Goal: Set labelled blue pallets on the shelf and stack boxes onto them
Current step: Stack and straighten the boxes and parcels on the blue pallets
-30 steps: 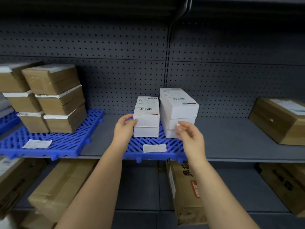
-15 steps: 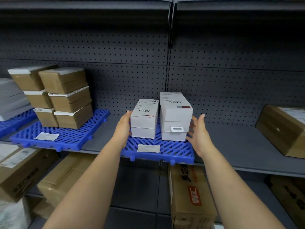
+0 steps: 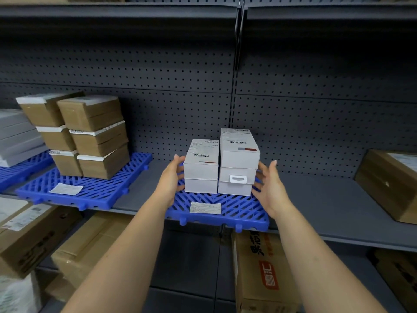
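Moved: your right hand (image 3: 269, 186) has gone from the front of the taller white stack (image 3: 239, 163) round to its 3 o'clock side; your left hand (image 3: 170, 179) stays at 9 o'clock of the shorter white stack (image 3: 200, 170).
Far left: grey boxes (image 3: 18, 136) sit on a blue pallet (image 3: 22, 170) that the frame edge cuts off.
Brown boxes: two columns of brown boxes (image 3: 90, 134), three high, stand at the 12 o'clock end of the left pallet (image 3: 94, 190); a paper slip (image 3: 66, 189) lies near its 7 o'clock corner.
Left hand: your fingers are fairly straight and laid against the 9 o'clock face of the shorter white stack, gripping nothing.
White boxes: both stacks stand upright, side by side and touching, on the centre pallet (image 3: 237, 211). The shorter is two boxes high and the taller three (a white pull tab shows on its middle box).
Centre pallet: it lies on the grey shelf (image 3: 316, 199) at the front lip, and its label (image 3: 205, 208) lies flat at 6 o'clock of the stacks.
Right hand: wide, fingers spread and straight, just beside the 3 o'clock face of the taller white stack; you cannot tell whether it touches.
Far right: a brown carton (image 3: 388, 184) sits on the same shelf, well apart at 3 o'clock.
Below: a printed carton (image 3: 259, 267) stands at 6 o'clock, under the shelf.
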